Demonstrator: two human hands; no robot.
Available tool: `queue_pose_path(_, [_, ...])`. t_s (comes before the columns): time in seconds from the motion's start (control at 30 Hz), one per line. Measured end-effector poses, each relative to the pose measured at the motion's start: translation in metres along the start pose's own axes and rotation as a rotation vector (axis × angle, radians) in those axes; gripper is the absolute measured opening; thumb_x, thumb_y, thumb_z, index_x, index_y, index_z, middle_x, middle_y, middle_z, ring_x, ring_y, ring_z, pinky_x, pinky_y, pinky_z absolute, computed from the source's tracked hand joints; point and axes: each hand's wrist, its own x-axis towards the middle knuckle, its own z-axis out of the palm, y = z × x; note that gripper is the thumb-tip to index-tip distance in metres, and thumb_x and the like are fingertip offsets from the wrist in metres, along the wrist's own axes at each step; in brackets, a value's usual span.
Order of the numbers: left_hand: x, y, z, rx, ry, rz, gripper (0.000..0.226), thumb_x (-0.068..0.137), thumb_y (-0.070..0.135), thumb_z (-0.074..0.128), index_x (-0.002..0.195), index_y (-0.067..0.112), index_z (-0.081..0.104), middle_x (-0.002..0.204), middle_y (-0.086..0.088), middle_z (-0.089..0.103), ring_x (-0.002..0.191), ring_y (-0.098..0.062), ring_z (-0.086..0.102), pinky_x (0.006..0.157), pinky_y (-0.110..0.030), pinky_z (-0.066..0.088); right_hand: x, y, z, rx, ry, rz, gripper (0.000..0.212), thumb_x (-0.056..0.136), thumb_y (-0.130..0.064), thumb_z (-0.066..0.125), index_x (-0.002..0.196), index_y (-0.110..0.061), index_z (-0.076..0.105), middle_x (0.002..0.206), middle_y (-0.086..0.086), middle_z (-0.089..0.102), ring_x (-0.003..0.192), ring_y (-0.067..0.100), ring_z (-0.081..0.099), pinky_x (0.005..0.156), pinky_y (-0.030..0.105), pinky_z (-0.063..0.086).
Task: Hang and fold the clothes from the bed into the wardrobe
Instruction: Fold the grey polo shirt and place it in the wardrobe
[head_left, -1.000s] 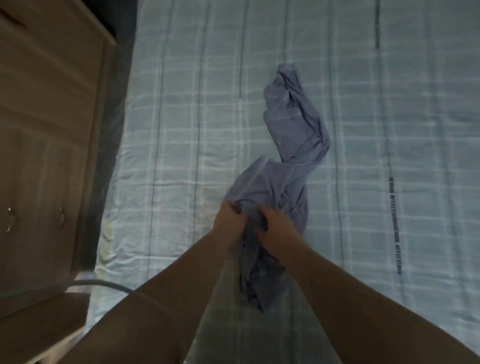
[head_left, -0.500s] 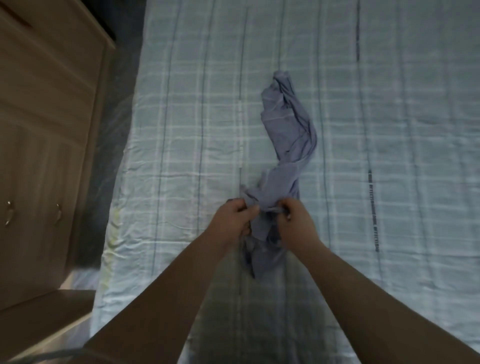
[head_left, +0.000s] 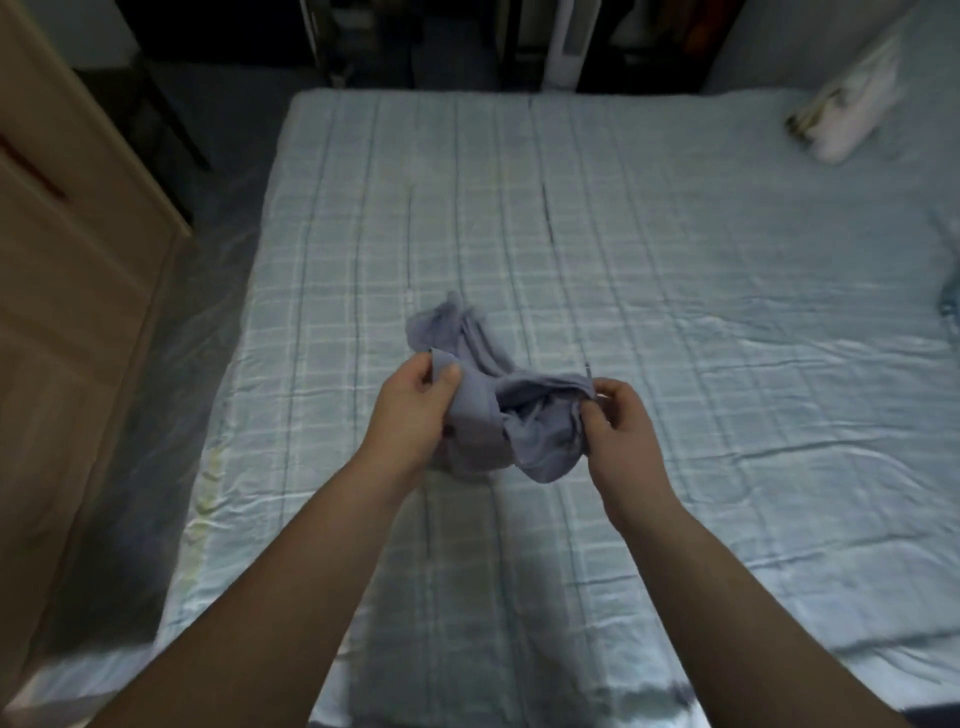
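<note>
Over the middle of the bed (head_left: 675, 270) we found one garment (head_left: 524, 421), blue-grey and bunched, held between two hands. The left hand (head_left: 415, 415) gripped its left edge, thumb pressed on top of the cloth and the other digits curled beneath. The right hand (head_left: 621, 431) pinched its right edge between thumb and curled fingers (head_left: 600, 423). The cloth sagged between the two grips, and a tail ran away past the left hand; we could not tell whether that tail touched the bed. We counted two further items on the bed: one white bundle (head_left: 852, 119) at the far right corner and one blue scrap (head_left: 949, 306) at the right edge, cut off by the frame. One wardrobe (head_left: 67, 270) stood to the left, well apart from the garment.
</note>
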Motion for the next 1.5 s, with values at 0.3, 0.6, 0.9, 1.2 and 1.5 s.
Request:
queue_pose_path(0.3, [-0.11,0.057,0.083,-0.027,0.045,0.032,0.016,0.103,0.019,0.048,0.106,0.009,0.06,0.101,-0.008,0.066,0.094,-0.021,0.062,0.08,-0.033,0.052,-0.093,-0.049,-0.101,-0.033,-0.169,-0.175,0.028,0.092,-0.009,0.065,0.111,-0.03,0.062,0.11,-0.008,0.069,0.102,0.007,0.068,0.094,0.04,0.055])
queue_pose_path(0.6, [-0.24,0.103,0.182,0.011,0.013,0.213,0.012,0.099,0.004,0.046,0.099,0.007,0.058,0.085,-0.007,0.063,0.077,-0.015,0.06,0.06,-0.025,0.049,-0.164,-0.02,-0.23,-0.222,-0.304,-0.333,0.041,0.086,-0.002,0.061,0.119,-0.025,0.056,0.112,-0.009,0.066,0.105,0.004,0.063,0.092,0.024,0.05])
queue_pose_path(0.9, [-0.306,0.152,0.203,0.097,-0.115,0.171,0.015,0.097,0.002,0.047,0.108,0.002,0.057,0.082,-0.013,0.05,0.064,-0.022,0.049,0.051,-0.03,0.038,-0.188,-0.053,-0.301,-0.208,-0.272,-0.45,0.025,0.089,-0.015,0.065,0.11,-0.027,0.058,0.098,-0.006,0.064,0.084,0.005,0.062,0.065,0.016,0.048])
queue_pose_path(1.2, [-0.338,0.156,0.246,-0.12,-0.109,0.144,0.008,0.098,-0.006,0.048,0.098,0.001,0.05,0.085,-0.013,0.052,0.067,-0.015,0.059,0.048,-0.019,0.053,-0.196,-0.063,-0.308,-0.233,-0.134,-0.478,0.007,0.089,-0.016,0.061,0.082,-0.016,0.058,0.075,0.003,0.066,0.075,0.025,0.064,0.066,0.038,0.049])
queue_pose_path(1.5, [-0.348,0.143,0.214,0.117,-0.181,0.013,0.02,0.101,0.014,0.052,0.108,-0.004,0.059,0.102,-0.021,0.071,0.08,-0.024,0.074,0.061,-0.031,0.061,-0.174,-0.103,-0.334,-0.297,-0.147,-0.564,0.022,0.093,-0.007,0.049,0.082,-0.024,0.057,0.077,-0.004,0.061,0.073,0.012,0.054,0.07,0.033,0.043])
